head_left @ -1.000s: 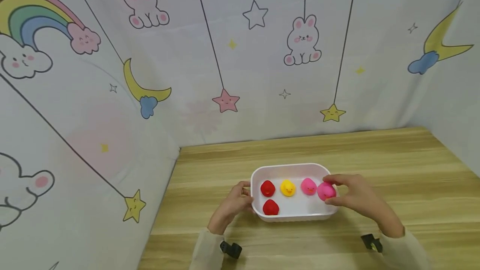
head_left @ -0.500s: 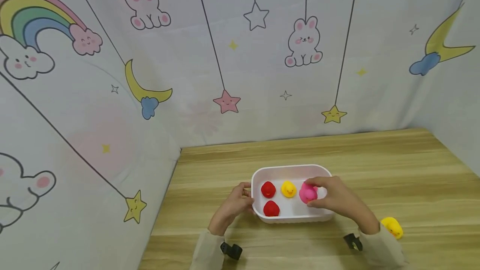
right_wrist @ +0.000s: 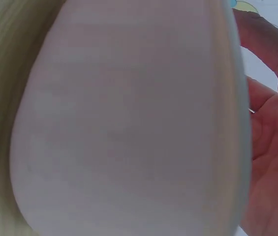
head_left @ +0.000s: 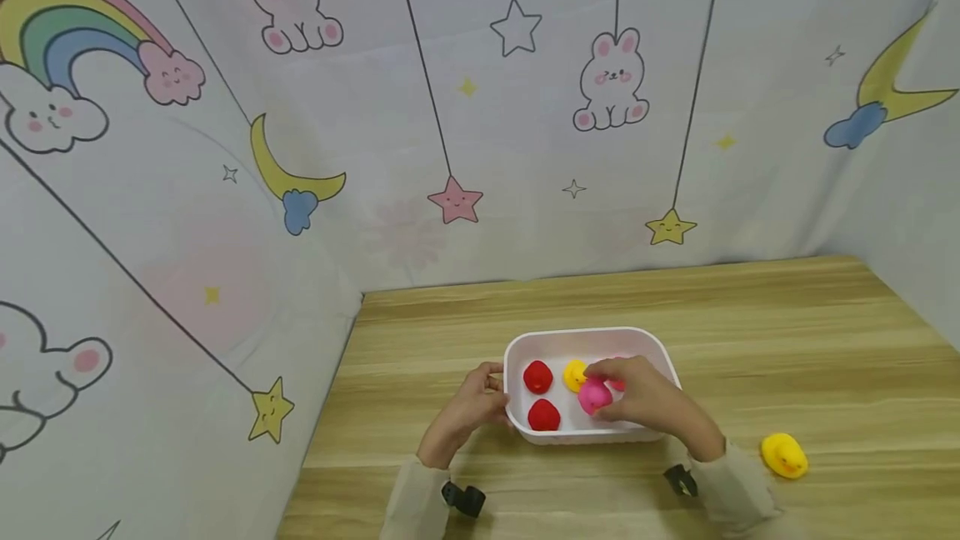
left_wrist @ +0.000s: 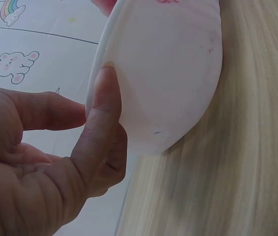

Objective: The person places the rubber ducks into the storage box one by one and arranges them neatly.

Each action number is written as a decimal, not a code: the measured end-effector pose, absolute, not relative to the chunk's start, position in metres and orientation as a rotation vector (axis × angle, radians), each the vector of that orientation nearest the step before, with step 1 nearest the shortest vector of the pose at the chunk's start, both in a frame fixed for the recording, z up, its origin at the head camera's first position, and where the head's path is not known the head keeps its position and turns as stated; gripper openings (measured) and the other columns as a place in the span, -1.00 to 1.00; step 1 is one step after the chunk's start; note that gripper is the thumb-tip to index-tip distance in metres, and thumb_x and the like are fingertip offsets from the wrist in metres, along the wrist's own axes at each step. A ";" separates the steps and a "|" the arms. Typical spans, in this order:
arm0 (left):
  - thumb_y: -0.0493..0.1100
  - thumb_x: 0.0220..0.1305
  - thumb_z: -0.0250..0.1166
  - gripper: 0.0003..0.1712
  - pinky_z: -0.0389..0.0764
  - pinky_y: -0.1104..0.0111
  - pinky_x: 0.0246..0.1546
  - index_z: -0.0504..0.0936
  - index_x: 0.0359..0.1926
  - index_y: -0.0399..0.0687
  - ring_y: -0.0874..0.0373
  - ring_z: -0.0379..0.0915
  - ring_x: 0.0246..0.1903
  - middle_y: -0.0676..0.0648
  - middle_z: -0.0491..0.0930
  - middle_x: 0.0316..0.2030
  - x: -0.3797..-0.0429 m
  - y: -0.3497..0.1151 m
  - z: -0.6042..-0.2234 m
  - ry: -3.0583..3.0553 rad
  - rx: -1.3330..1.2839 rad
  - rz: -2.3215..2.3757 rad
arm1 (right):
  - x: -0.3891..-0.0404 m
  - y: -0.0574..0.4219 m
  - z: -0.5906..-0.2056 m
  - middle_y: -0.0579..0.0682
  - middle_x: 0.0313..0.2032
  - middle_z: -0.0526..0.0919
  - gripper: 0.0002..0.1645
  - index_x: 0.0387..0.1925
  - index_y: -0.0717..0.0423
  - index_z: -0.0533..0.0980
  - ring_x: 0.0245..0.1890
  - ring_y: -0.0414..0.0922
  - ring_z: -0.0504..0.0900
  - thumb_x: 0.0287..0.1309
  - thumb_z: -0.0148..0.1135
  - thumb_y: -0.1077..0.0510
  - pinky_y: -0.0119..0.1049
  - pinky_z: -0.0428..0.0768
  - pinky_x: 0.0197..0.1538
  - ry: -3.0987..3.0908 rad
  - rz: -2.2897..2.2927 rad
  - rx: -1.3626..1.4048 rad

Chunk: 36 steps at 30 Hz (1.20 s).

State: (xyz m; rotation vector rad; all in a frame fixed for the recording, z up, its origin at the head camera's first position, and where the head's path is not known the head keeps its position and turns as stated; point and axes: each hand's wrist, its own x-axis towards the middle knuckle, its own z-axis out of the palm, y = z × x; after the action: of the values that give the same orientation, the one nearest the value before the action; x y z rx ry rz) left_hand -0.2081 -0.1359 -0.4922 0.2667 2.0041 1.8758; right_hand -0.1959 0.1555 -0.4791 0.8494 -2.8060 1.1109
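Note:
My left hand (head_left: 471, 408) pinches the left end of a white plastic tub (head_left: 592, 437); in the left wrist view the thumb (left_wrist: 104, 98) lies on the outer wall by the rim. Over the tub's middle, my right hand (head_left: 652, 397) holds a pink rubber duck (head_left: 594, 398) between thumb and fingers. A yellow duck (head_left: 573, 375) sits just behind it, and a second pink duck (head_left: 618, 385) is mostly covered by the fingers. Two red ducks (head_left: 537, 377) are at the tub's left side. The right wrist view shows mainly the tub's wall (right_wrist: 124, 118), hiding the fingertips.
Another yellow duck (head_left: 783, 455) rests on the wood-grain table (head_left: 465, 315), right of the tub and near the right sleeve. Printed white cloth (head_left: 525, 123) hangs behind the table and along both sides.
My right hand has carried the pink duck leftward from the tub's right end to its middle. The yellow duck on the table has come into sight. The left hand stays at the tub.

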 end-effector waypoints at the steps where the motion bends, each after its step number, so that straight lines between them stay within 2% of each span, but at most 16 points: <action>1: -0.55 0.20 0.07 -0.41 0.81 0.16 -0.42 0.18 0.26 -0.64 0.12 0.48 -0.53 -0.21 0.38 -0.28 -0.208 -0.136 -0.492 2.005 0.267 1.879 | -0.197 0.154 -0.481 -0.02 -0.14 0.73 -0.45 -0.02 0.26 0.65 -0.14 0.03 0.64 -0.12 0.59 0.19 -0.02 0.70 -0.02 -2.816 1.115 0.849; 11: -0.55 0.22 0.06 -0.41 0.81 0.22 -0.44 0.17 0.27 -0.63 0.12 0.48 -0.53 -0.22 0.37 -0.28 -0.208 -0.135 -0.492 2.013 0.247 1.871 | -0.202 0.145 -0.493 -0.11 -0.22 0.72 -0.50 -0.07 0.17 0.67 -0.18 -0.08 0.61 -0.13 0.60 0.17 -0.16 0.64 -0.09 -2.927 1.117 0.861; 16: -0.56 0.21 0.06 -0.41 0.81 0.22 -0.44 0.17 0.27 -0.63 0.13 0.48 -0.53 -0.23 0.37 -0.28 -0.208 -0.134 -0.493 2.014 0.247 1.870 | -0.205 0.144 -0.497 -0.24 -0.39 0.65 -0.59 -0.10 0.12 0.69 -0.41 -0.28 0.45 -0.07 0.55 0.19 -0.39 0.52 -0.31 -2.937 1.099 0.904; 18: -0.56 0.21 0.06 -0.41 0.81 0.19 -0.43 0.18 0.27 -0.63 0.13 0.49 -0.53 -0.20 0.37 -0.29 -0.209 -0.135 -0.493 2.017 0.248 1.867 | -0.205 0.144 -0.499 -0.29 -0.46 0.58 -0.64 -0.13 0.11 0.70 -0.48 -0.32 0.36 -0.05 0.54 0.22 -0.43 0.46 -0.37 -2.922 1.104 0.931; 21: -0.55 0.20 0.07 -0.41 0.82 0.15 -0.42 0.18 0.26 -0.63 0.13 0.49 -0.55 -0.19 0.36 -0.30 -0.209 -0.135 -0.493 2.016 0.247 1.868 | -0.206 0.143 -0.501 -0.30 -0.47 0.57 -0.69 -0.18 0.08 0.70 -0.49 -0.34 0.34 -0.04 0.54 0.23 -0.44 0.47 -0.39 -2.900 1.103 0.965; 28: -0.56 0.21 0.07 -0.41 0.81 0.17 -0.44 0.17 0.26 -0.63 0.13 0.48 -0.55 -0.19 0.35 -0.30 -0.211 -0.136 -0.491 2.015 0.234 1.865 | -0.209 0.141 -0.503 -0.31 -0.43 0.59 -0.72 -0.20 0.08 0.71 -0.44 -0.32 0.38 -0.02 0.55 0.20 -0.43 0.51 -0.35 -2.889 1.047 1.004; 36: -0.56 0.21 0.07 -0.40 0.81 0.12 -0.42 0.16 0.27 -0.63 0.11 0.47 -0.53 -0.26 0.38 -0.28 -0.210 -0.135 -0.493 2.014 0.243 1.872 | -0.208 0.142 -0.505 -0.11 -0.30 0.72 -0.64 -0.13 0.20 0.68 -0.28 -0.11 0.66 -0.06 0.49 0.28 -0.31 0.70 -0.21 -2.893 1.035 0.995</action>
State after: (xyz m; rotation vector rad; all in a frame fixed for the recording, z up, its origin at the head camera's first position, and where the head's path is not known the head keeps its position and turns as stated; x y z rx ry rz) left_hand -0.2104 -0.1347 -0.4933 0.2431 2.0138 1.8725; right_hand -0.2079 0.1419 -0.5047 0.9948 -2.8926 1.0346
